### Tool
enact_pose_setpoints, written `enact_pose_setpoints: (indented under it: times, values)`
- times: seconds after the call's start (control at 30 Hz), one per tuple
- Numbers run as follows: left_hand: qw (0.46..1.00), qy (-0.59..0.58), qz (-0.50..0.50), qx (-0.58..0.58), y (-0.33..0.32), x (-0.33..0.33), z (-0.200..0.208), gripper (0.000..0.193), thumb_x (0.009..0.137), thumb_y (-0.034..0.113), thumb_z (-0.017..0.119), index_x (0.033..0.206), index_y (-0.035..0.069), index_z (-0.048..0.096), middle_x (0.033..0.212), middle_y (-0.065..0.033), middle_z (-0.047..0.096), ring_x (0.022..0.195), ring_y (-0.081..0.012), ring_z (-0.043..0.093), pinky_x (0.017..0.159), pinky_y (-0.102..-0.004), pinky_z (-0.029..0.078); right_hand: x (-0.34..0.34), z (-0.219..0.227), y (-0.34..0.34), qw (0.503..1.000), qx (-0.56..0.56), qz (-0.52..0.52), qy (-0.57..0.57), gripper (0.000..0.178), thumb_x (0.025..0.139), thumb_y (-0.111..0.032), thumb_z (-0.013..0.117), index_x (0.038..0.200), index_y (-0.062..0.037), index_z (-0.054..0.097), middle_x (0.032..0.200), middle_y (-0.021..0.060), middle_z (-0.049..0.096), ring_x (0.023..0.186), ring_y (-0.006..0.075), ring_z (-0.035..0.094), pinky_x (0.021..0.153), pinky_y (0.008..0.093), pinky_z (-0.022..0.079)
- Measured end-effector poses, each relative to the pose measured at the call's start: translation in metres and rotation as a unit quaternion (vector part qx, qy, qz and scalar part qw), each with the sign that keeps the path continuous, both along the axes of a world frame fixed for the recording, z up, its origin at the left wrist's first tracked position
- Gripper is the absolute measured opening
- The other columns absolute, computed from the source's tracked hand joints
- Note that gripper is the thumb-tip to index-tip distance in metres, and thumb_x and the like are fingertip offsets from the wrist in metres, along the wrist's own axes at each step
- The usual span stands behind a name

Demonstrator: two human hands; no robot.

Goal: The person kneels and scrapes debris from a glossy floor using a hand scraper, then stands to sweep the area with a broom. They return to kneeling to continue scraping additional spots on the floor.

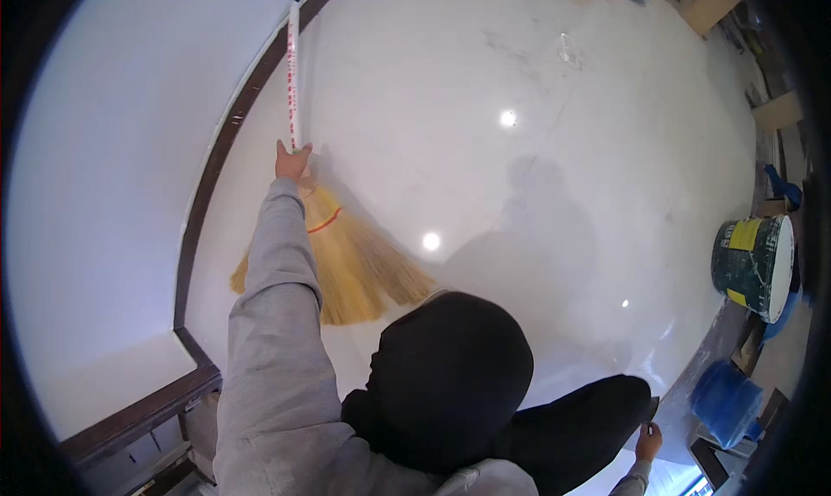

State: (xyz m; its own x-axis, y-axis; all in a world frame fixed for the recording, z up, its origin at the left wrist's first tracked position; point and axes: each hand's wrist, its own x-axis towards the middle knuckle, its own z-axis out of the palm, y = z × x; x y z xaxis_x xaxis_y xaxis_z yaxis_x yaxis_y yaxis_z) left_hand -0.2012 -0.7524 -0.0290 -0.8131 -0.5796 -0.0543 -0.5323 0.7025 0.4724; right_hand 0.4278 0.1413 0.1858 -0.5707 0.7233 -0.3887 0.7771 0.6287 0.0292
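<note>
My left arm, in a grey sleeve, reaches forward. At its end my left hand (292, 162) is closed round a straw broom (351, 267) where the handle meets the head. The white handle with red marks stretches away to the dark baseboard. Yellow bristles fan back toward me, partly behind my forearm, with a red stitched band across them. Low on the right, beside my black-clad knee, my right hand (647, 444) pinches a small dark flat piece (654, 405); its kind is too small to make out.
A dark baseboard (227, 137) curves along the white wall on the left. At right stand a dark green bucket (751, 267) with yellow labels and a blue water jug (725, 402). Wooden blocks (711, 3) sit at far right. Debris and scuffs mark the glossy pale floor (554, 132).
</note>
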Motion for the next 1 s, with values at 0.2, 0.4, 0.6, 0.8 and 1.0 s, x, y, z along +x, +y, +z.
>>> enact_pose_setpoints:
  times: [0.2, 0.4, 0.6, 0.8, 1.0]
  values:
    - [0.995, -0.039, -0.041, 0.085, -0.062, -0.048, 0.018, 0.048, 0.068, 0.019, 0.07, 0.109, -0.004, 0.059, 0.1, -0.0163, 0.067, 0.092, -0.0273, 0.064, 0.081, -0.0344, 0.051, -0.001, 0.006, -0.028, 1.0, -0.009, 0.003, -0.013, 0.035, 0.087, -0.028, 0.063, 0.102, 0.0042, 0.067, 0.1, 0.0244, 0.067, 0.093, 0.04, 0.064, 0.082, 0.0436, 0.05]
    - [0.917, -0.036, -0.098, 0.386, 0.037, -0.054, 0.184, 0.021, 0.083, 0.015, 0.07, 0.095, 0.006, 0.056, 0.073, -0.002, 0.055, 0.063, -0.013, 0.056, 0.058, -0.0294, 0.049, -0.062, 0.118, -0.115, 0.992, -0.105, -0.016, -0.071, 0.035, 0.087, -0.028, 0.064, 0.108, 0.0, 0.066, 0.089, 0.0249, 0.068, 0.086, 0.0381, 0.068, 0.073, 0.0429, 0.052]
    - [0.863, -0.092, -0.195, 0.458, 0.114, -0.074, 0.383, 0.028, 0.094, 0.033, 0.064, 0.091, 0.008, 0.049, 0.072, 0.001, 0.047, 0.069, -0.011, 0.049, 0.075, -0.032, 0.048, -0.074, 0.198, -0.187, 0.967, -0.235, -0.089, -0.034, 0.033, 0.086, -0.023, 0.068, 0.112, -0.0028, 0.065, 0.084, 0.0196, 0.069, 0.073, 0.0238, 0.068, 0.065, 0.0358, 0.052]
    - [0.835, -0.053, -0.323, 0.442, 0.206, -0.029, 0.528, 0.029, 0.098, 0.035, 0.056, 0.09, 0.008, 0.052, 0.085, -0.0024, 0.055, 0.096, -0.0167, 0.055, 0.093, -0.0364, 0.044, -0.006, 0.316, -0.246, 0.943, -0.279, -0.178, -0.008, 0.032, 0.086, -0.028, 0.067, 0.111, -0.0094, 0.067, 0.084, 0.0202, 0.069, 0.079, 0.0354, 0.068, 0.07, 0.0429, 0.053]
    - [0.835, -0.118, -0.34, 0.416, 0.298, 0.067, 0.673, 0.028, 0.096, 0.036, 0.058, 0.097, 0.009, 0.057, 0.107, -0.0056, 0.061, 0.112, -0.0183, 0.055, 0.098, -0.0389, 0.044, 0.097, 0.457, -0.303, 0.9, -0.285, -0.329, 0.03, 0.036, 0.085, -0.03, 0.067, 0.112, -0.0064, 0.066, 0.096, 0.02, 0.069, 0.09, 0.0333, 0.067, 0.078, 0.0404, 0.053]
